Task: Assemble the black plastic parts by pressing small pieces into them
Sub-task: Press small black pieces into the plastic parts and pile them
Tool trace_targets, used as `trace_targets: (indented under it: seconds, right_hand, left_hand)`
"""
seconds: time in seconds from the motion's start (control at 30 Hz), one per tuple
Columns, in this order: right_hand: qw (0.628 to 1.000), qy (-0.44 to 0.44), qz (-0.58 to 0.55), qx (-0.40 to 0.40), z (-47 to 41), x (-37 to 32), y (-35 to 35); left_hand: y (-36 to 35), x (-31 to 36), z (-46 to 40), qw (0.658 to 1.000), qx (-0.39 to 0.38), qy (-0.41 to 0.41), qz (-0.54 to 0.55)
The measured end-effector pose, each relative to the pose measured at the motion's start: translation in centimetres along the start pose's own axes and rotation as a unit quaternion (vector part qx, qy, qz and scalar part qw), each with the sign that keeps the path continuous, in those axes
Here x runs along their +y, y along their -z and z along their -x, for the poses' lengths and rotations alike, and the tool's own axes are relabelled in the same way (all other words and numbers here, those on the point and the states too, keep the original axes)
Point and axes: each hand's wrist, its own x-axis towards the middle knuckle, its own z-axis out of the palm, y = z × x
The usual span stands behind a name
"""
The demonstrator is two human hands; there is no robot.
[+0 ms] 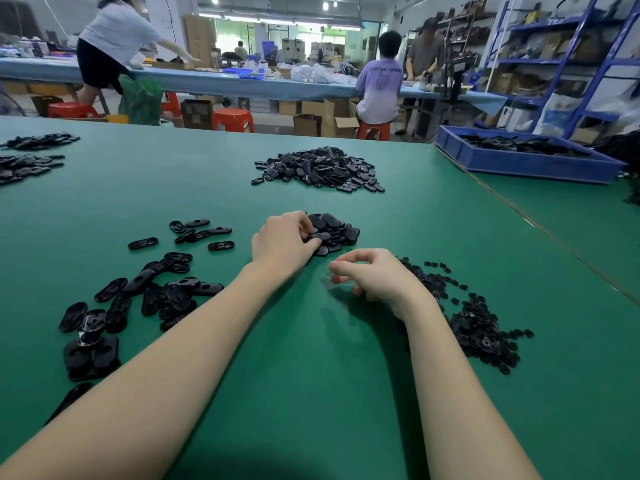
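My left hand (282,242) reaches into a small heap of black oval plastic parts (337,230) at the table's middle, and its fingers curl round one part at the heap's near edge. My right hand (372,277) hovers just right of it, fingers loosely curled; whether a small piece sits between thumb and forefinger I cannot tell. Behind and to the right of that hand spreads a pile of small black pieces (478,323). A larger heap of oval parts (320,168) lies farther back.
Scattered oval parts (149,289) cover the green table (311,393) to my left, with more piles at the far left (27,164). A blue bin of black parts (526,157) stands at the right. People work at a long bench behind.
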Motion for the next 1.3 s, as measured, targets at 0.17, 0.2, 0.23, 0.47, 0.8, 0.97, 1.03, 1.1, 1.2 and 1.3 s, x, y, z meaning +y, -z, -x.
trace_targets:
  seconds: [0.17, 0.2, 0.23, 0.47, 0.8, 0.97, 1.03, 1.1, 1.2, 1.3]
  right_hand:
    - [1.000, 0.003, 0.020, -0.015, -0.1, 0.0, -0.1]
    - [0.999, 0.006, 0.030, -0.019, -0.1, 0.0, -0.1]
    - [0.999, 0.009, 0.042, -0.023, -0.2, 0.0, -0.2]
    - [0.992, 0.044, 0.108, -0.052, -0.8, -0.3, -1.4]
    - [0.969, 0.124, 0.204, -0.061, -0.5, -2.2, -4.5]
    - [0.954, 0.161, 0.241, -0.078, -0.3, -2.9, -6.7]
    - [0.947, 0.175, 0.260, -0.077, -0.3, -3.0, -7.2]
    - [0.942, 0.183, 0.272, -0.076, -0.2, -3.1, -7.5]
    - [0.941, 0.185, 0.273, -0.079, -0.1, -3.2, -7.6]
    - [0.941, 0.183, 0.270, -0.085, -0.1, -3.2, -7.5]
  left_hand:
    - [0.4, -0.3, 0.6, 1.000, 0.009, -0.006, -0.004]
    - [0.6, -0.4, 0.9, 1.000, 0.012, -0.009, -0.001]
    - [0.9, -0.5, 1.2, 1.000, 0.013, -0.013, 0.003]
    - [4.7, -2.8, 3.3, 0.986, -0.082, -0.106, 0.094]
    - [10.8, -6.6, 2.8, 0.973, -0.224, -0.035, -0.050]
    - [12.2, -7.6, 2.8, 0.967, -0.239, 0.011, -0.091]
    - [12.5, -7.8, 2.7, 0.966, -0.237, 0.020, -0.104]
    - [12.7, -8.1, 2.7, 0.963, -0.243, 0.030, -0.112]
    - [13.0, -8.3, 2.6, 0.956, -0.262, 0.041, -0.122]
    - [12.9, -8.4, 2.6, 0.950, -0.277, 0.048, -0.136]
